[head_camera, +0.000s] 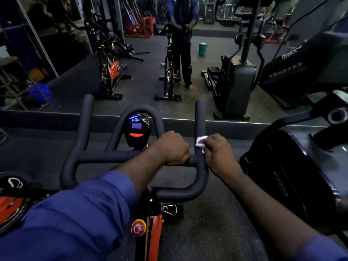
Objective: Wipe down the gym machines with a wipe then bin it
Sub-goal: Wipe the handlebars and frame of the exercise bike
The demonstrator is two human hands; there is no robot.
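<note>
Wipe (201, 142) mostly hidden inside right hand (219, 153) against handlebar (200, 117).

The dim room had a dark speckled rubber floor (216, 213) across the lower frame. A wide mirror wall (143, 76) filled the upper half, its base ledge (47, 119) crossing mid-frame. A red rack (139, 25) showed at upper centre.

Single head-worn, wide-angle view facing forward and down.
The camera looks from close above the handlebar (105, 156), which fills the lower centre; the mirror (197, 87) ahead spans the upper half, farther off.
</note>
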